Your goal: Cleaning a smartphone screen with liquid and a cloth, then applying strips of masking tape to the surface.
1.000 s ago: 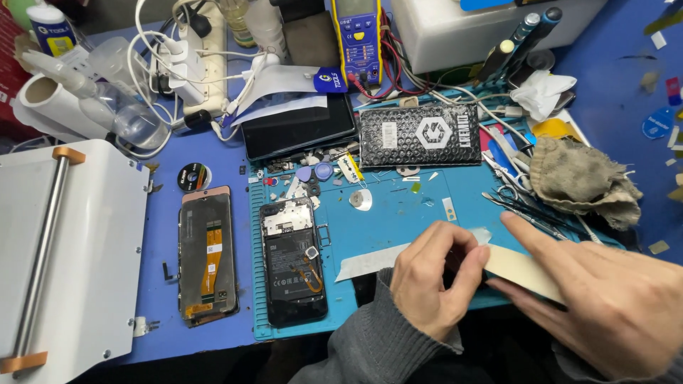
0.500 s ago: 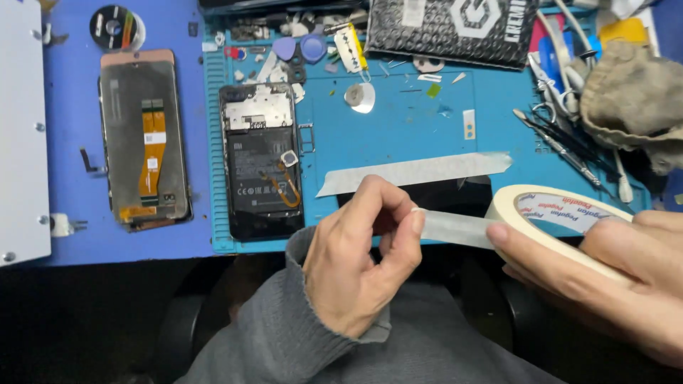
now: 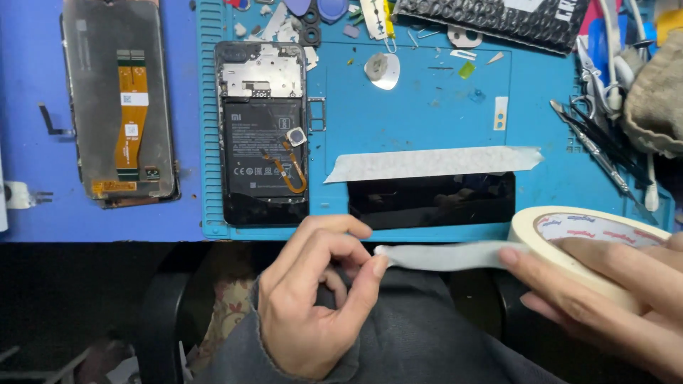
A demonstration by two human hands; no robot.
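Note:
My right hand grips a roll of cream masking tape at the lower right. My left hand pinches the free end of a pulled-out tape strip between thumb and forefinger, in front of the table edge. Another strip of tape lies stuck along the top edge of a black phone screen on the blue repair mat. An opened phone body with its battery and an orange flex cable lies on the mat's left side.
A second screen panel lies face down on the blue table surface at left. Tweezers and metal tools, a crumpled cloth, a black padded bag and small picks ring the mat's far and right edges.
The view has moved closer and lower. My hands have pulled apart, drawing a longer strip off the roll. The black screen now shows under the stuck strip.

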